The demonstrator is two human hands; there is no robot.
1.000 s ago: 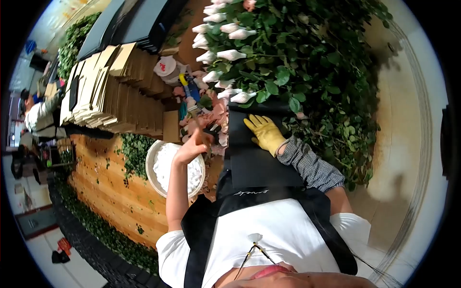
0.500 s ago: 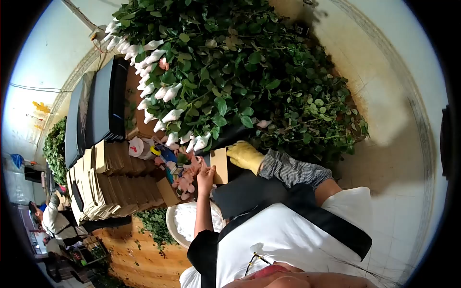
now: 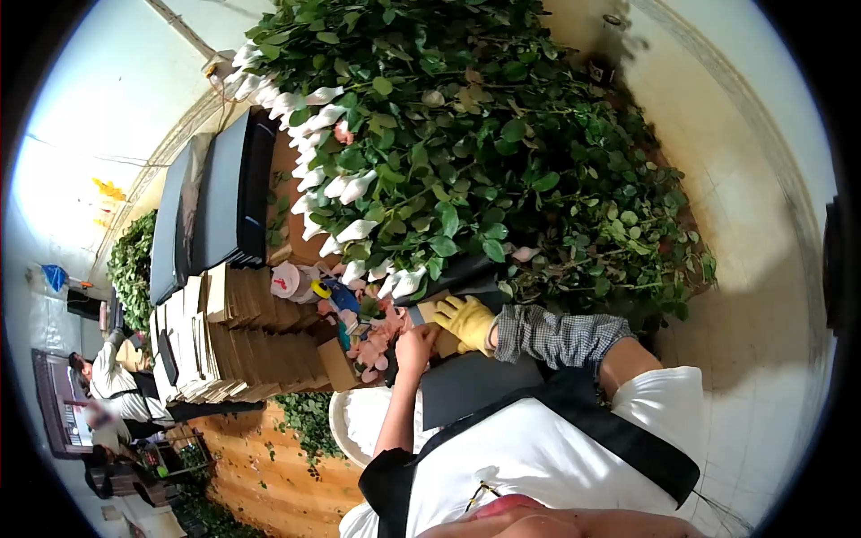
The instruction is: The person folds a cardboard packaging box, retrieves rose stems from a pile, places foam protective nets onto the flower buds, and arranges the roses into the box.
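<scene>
My left hand [image 3: 413, 349], bare, has its fingers closed on the near left edge of a tan piece of cardboard [image 3: 438, 311]. My right hand [image 3: 465, 324] wears a yellow glove and a checked sleeve cover; its fingers are spread over the cardboard's right side. A dark mat or board [image 3: 457, 390] lies just below both hands, towards my body. Pink petals [image 3: 369, 350] are heaped to the left of my left hand. Beyond the hands is a large pile of leafy rose stems [image 3: 484, 152], several blooms wrapped in white sleeves [image 3: 357, 230].
Stacks of folded cardboard [image 3: 260, 350] stand at left, near dark panels [image 3: 235, 193]. A white-lined tub [image 3: 345, 421] sits below the petals. A co-worker [image 3: 112, 372] is at far left. Leaves litter the wooden floor [image 3: 269, 466].
The view has shifted, so the scene sits further right and lower. My gloved fingers have spread over the cardboard, which now shows less between my hands.
</scene>
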